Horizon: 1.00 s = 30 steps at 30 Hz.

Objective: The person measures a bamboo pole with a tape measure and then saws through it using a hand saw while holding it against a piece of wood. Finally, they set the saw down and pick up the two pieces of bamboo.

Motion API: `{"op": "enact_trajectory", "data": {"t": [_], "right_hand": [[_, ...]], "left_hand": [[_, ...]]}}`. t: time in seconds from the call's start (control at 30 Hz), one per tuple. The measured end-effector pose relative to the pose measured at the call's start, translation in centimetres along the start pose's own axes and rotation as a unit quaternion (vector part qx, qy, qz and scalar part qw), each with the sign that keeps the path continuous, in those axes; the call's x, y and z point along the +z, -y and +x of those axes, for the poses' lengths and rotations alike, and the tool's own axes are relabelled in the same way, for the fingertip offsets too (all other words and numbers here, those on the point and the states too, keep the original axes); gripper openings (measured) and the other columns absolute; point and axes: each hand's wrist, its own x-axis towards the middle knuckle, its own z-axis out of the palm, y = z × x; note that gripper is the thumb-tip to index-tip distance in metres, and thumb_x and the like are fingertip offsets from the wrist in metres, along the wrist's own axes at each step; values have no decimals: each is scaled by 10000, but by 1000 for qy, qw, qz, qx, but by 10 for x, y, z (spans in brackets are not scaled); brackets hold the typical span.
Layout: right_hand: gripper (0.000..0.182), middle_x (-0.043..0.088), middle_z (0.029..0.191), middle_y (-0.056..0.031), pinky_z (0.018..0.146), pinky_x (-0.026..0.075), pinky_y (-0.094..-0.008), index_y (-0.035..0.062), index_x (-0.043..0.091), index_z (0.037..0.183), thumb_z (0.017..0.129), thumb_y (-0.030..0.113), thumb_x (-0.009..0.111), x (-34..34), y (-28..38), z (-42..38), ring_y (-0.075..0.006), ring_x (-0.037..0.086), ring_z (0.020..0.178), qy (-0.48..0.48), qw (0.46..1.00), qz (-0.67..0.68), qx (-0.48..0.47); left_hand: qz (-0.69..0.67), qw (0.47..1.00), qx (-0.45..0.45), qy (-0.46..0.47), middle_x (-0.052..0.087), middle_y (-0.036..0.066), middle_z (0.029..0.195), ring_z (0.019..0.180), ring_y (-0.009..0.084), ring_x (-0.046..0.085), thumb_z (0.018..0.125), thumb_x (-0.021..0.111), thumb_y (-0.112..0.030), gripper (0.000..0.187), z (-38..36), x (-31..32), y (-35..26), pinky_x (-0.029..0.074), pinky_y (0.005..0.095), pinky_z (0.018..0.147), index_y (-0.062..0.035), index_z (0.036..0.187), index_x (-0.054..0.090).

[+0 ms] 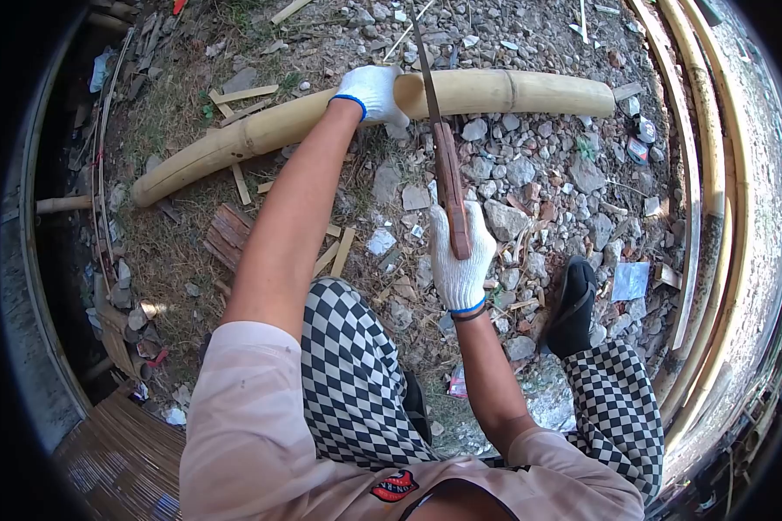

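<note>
A thick pale bamboo pole (287,125) lies across the ground in front of me, looking bowed through the lens. My left hand (375,92), in a white knit glove with a blue cuff, is closed over the pole near its middle. Just right of those fingers a hollow, cut-looking face (411,94) shows in the bamboo. My right hand (460,260), gloved the same way, is wrapped round the wooden handle of a hand saw (447,165). Seen nearly edge-on, its long dark blade crosses over the bamboo just right of the hollow and runs out at the top of the view.
Rubble and broken stones (504,221) cover the ground, with bamboo slats (343,252) scattered among them. Long bamboo poles (712,191) lie along the right side. My sandalled foot (572,308) rests on the stones. Below left is a woven bamboo mat (122,451).
</note>
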Motion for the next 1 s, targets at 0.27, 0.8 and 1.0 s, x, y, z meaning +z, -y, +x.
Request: {"op": "enact_trajectory", "data": {"t": [0.27, 0.8, 1.0], "right_hand": [[185, 700, 797, -98, 649, 539, -323, 37, 672, 1081, 1012, 182, 764, -29, 15, -26, -142, 640, 663, 5, 998, -56, -8], [192, 707, 789, -137, 649, 553, -352, 22, 686, 1021, 986, 186, 781, -29, -3, -35, -221, 673, 652, 24, 997, -70, -9], [249, 713, 782, -147, 636, 575, -384, 51, 667, 1037, 944, 215, 830, -14, -24, -41, -331, 725, 666, 12, 997, -60, -46]], "left_hand": [[3, 1000, -7, -11, 751, 193, 1290, 1190, 369, 727, 576, 952, -483, 972, -2, 6, 2, 577, 471, 1046, -129, 1428, 645], [-26, 983, -82, -161, 800, 197, 1068, 1069, 394, 751, 998, 501, -444, 448, 3, 41, -10, 547, 543, 937, -140, 1131, 802], [2, 959, -189, -210, 815, 177, 990, 984, 383, 770, 1002, 473, -411, 475, 24, 53, -31, 484, 508, 923, -138, 966, 861]]}}
